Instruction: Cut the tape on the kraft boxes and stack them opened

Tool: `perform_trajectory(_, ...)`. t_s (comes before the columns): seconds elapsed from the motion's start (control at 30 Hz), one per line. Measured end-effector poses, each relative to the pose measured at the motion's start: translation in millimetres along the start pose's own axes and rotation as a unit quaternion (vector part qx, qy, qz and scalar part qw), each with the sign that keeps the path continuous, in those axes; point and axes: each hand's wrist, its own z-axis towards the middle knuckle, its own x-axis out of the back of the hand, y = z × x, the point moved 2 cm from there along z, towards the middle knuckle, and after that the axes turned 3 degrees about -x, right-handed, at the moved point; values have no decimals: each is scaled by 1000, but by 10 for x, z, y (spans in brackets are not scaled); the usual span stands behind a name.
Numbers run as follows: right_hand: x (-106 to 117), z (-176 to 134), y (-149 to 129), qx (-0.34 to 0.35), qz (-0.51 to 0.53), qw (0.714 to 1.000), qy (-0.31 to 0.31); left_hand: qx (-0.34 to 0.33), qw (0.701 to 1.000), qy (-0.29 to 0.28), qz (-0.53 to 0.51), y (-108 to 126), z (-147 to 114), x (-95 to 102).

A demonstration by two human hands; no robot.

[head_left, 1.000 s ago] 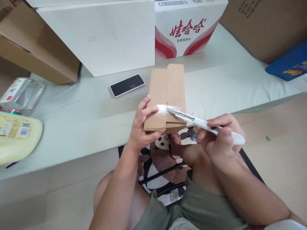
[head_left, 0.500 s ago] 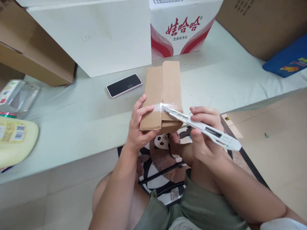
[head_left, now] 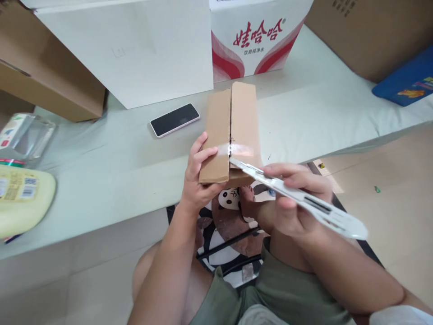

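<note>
A small brown cardboard box (head_left: 218, 117) sits at the table's near edge, its front end tilted towards me. Clear tape (head_left: 241, 150) crosses the seam between its two top flaps. My left hand (head_left: 199, 174) grips the box's near left corner, fingers on top and thumb underneath. In my right hand (head_left: 299, 194) is a white utility knife (head_left: 287, 188), held between thumb and fingers. The blade tip lies at the seam, just on the near side of the tape. A narrow dark gap shows between the flaps.
A phone (head_left: 175, 120) lies left of the box. Behind stand a large white box (head_left: 135, 49) and a red-and-white carton (head_left: 257, 49). Bottles, one of them pale yellow (head_left: 25, 201), are at the left. A blue package (head_left: 406, 83) is at the right.
The knife has drawn back towards me and to the right, its tip passing from the tape to its near side. The gap between the flaps has widened. My left hand keeps its hold.
</note>
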Motion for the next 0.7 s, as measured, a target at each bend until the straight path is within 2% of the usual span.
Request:
perform_trajectory(0.1,99,87,-22,112,-39,986,120,2,999,26,-21,-37,-11,2)
perform_trajectory(0.13,129,128,-16,131,-54,982,126,7,999,34,-26,-49,-14,1)
perform_trajectory(0.2,171,223,39,106,-100,987,65,19,998,48,-42,-68,-18,-5)
perform_trajectory(0.27,193,297,169,2,-168,984,-50,32,995,67,-73,-73,-18,-12)
perform_trajectory(0.37,215,300,442,-157,-254,936,-187,57,986,104,-120,-64,-11,-16)
perform_trajectory(0.47,194,215,689,-229,-301,878,-292,82,974,170,-126,-53,-5,6)
perform_trajectory(0.57,143,146,817,-241,-324,849,-339,137,943,272,-136,-61,-4,44)
perform_trajectory(0.7,50,148,826,-252,-326,838,-358,221,887,363,-180,-57,22,74)
